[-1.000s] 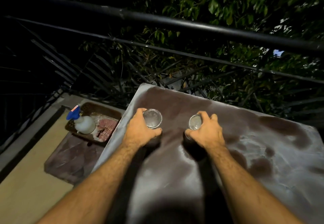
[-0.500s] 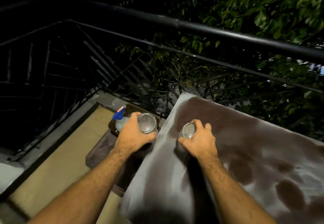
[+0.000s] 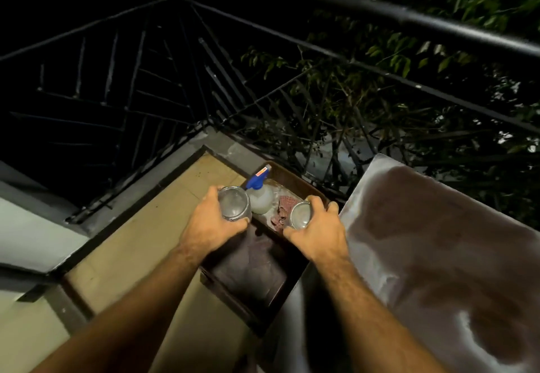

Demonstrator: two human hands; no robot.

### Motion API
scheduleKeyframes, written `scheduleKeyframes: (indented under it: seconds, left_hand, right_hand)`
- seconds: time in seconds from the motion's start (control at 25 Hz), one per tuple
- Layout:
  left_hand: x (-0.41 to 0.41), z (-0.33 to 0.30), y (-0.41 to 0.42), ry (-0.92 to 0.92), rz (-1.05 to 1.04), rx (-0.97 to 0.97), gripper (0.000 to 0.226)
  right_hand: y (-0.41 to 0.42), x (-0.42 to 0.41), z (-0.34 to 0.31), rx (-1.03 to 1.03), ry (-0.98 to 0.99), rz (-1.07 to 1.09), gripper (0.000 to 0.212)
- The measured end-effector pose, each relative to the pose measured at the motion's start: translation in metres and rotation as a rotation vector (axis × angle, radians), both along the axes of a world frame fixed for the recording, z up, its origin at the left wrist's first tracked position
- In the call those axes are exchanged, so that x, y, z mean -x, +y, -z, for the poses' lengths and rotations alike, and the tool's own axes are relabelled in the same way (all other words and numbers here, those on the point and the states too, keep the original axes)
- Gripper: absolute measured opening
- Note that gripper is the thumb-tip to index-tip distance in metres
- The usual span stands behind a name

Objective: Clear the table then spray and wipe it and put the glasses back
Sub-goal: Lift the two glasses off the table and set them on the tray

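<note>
My left hand grips a clear glass held in the air over the floor, left of the tray. A second clear glass is gripped by my right hand above the low brown tray. On that tray stand a white spray bottle with a blue trigger and a crumpled reddish cloth. The grey table with dark blotches lies to the right, with nothing on the part in view.
A dark low stool sits under the tray, beside the table's left edge. A black metal railing bounds the balcony, with leafy branches beyond. Beige floor tiles spread to the left.
Both hands have lifted the glasses off the table and carried them left, to above the tray and floor. My view has swung left with them.
</note>
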State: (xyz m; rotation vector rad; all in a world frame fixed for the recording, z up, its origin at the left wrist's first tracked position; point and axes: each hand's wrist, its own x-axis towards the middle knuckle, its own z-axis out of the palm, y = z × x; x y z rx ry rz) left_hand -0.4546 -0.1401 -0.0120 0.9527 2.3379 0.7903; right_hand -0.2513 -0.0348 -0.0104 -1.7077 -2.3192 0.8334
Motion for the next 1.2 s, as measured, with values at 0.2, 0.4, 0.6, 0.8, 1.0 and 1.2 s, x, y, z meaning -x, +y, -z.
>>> scheduleKeyframes:
  seconds: [0.2, 0.4, 0.6, 0.8, 1.0, 1.2]
  left_hand:
    - [0.023, 0.024, -0.013, -0.037, 0.019, 0.027, 0.087]
    - [0.038, 0.044, -0.021, -0.017, 0.116, 0.072, 0.090]
    - [0.052, 0.066, -0.010, 0.038, 0.240, 0.109, 0.088]
    - [0.068, 0.098, -0.007, -0.002, 0.356, 0.009, 0.053]
    - [0.088, 0.161, -0.023, -0.027, 0.346, 0.022, 0.068]
    - [0.075, 0.151, -0.029, -0.045, 0.301, 0.101, 0.098]
  right_hand:
    - [-0.013, 0.027, 0.019, 0.033, -0.034, -0.036, 0.087]
    - [-0.026, 0.044, 0.041, 0.086, -0.058, -0.035, 0.083]
    - [-0.036, 0.054, 0.062, 0.118, -0.032, -0.014, 0.081]
    - [-0.044, 0.065, 0.088, 0.156, -0.039, 0.000, 0.089]
    - [-0.058, 0.078, 0.107, 0.132, -0.082, -0.101, 0.084]
    - [-0.070, 0.078, 0.125, 0.207, -0.107, -0.069, 0.083]
